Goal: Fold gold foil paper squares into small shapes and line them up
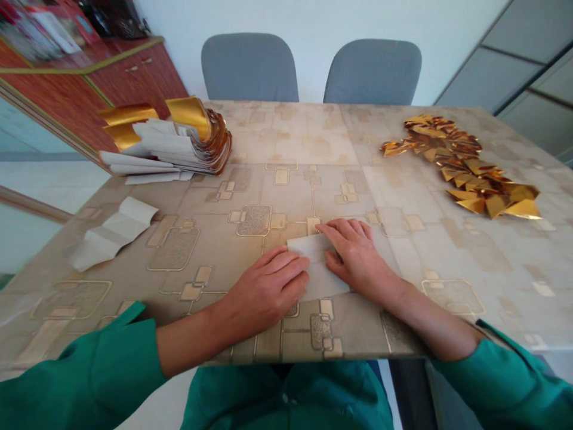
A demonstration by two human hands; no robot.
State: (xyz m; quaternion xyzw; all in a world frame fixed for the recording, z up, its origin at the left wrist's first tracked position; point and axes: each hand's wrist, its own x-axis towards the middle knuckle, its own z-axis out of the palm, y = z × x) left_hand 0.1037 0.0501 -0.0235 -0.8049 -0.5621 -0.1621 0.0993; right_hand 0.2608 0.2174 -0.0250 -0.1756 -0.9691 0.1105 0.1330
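Observation:
A small pale sheet of paper (320, 272), blank side up, lies on the table near its front edge, directly before me. My left hand (275, 280) rests over its left edge, fingers held together and curled onto it; what the thumb does is hidden. At the upper right edge my right hand (353, 251) grips the sheet, with index finger and thumb showing on the paper and the other fingers bent behind. The paper's right edge disappears under this hand.
A bent stack of gold-faced paper sheets (179, 140) stands at the back left. One creased pale sheet (114, 233) lies nearer, at left. Folded gold paper pieces (465, 161) form a heap at right. Two grey chairs (250, 68) stand beyond the patterned tablecloth (304, 134).

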